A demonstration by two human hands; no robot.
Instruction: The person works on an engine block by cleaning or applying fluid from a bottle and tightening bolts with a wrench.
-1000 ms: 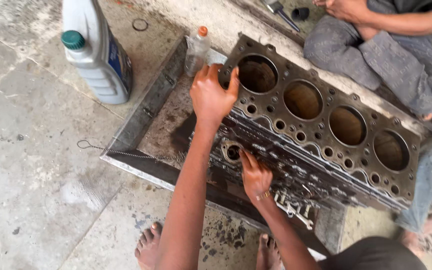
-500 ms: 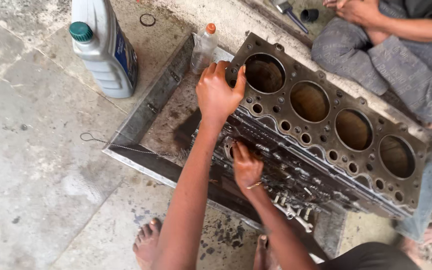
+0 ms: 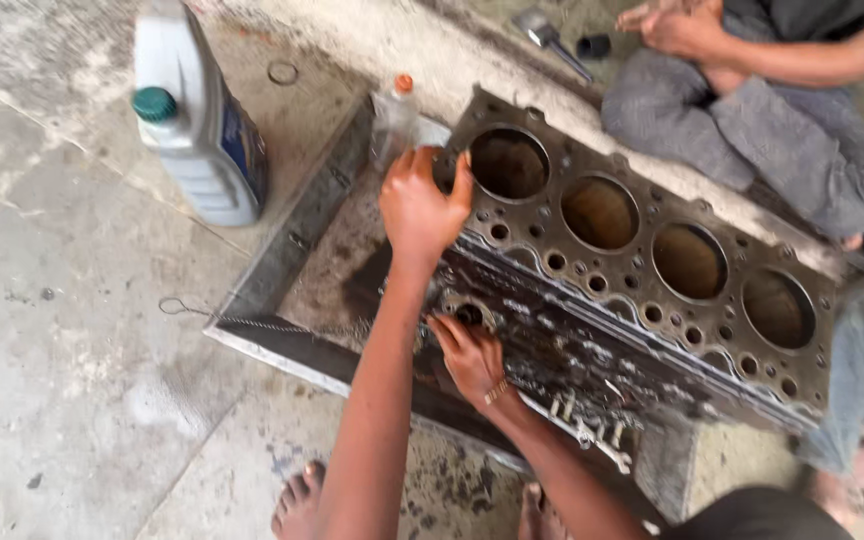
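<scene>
A greasy engine block (image 3: 652, 300) with several round cylinder bores lies in a shallow metal tray (image 3: 292, 250). My left hand (image 3: 420, 208) grips the block's top left corner, thumb over the edge beside the first bore. My right hand (image 3: 470, 352), with a thin bracelet at the wrist, is lower on the block's oily side face. Its fingertips are at a round opening (image 3: 469, 314) there. Whether they hold anything is hidden.
A white oil jug with a green cap (image 3: 200, 125) stands on the concrete left of the tray. A small clear bottle with an orange cap (image 3: 394, 118) stands at the tray's far end. Another person in grey trousers (image 3: 762, 130) sits beyond the block. My bare feet (image 3: 300, 505) are near the tray's front edge.
My right hand has slid a little up the side face to the round opening. My left hand has stayed on the corner.
</scene>
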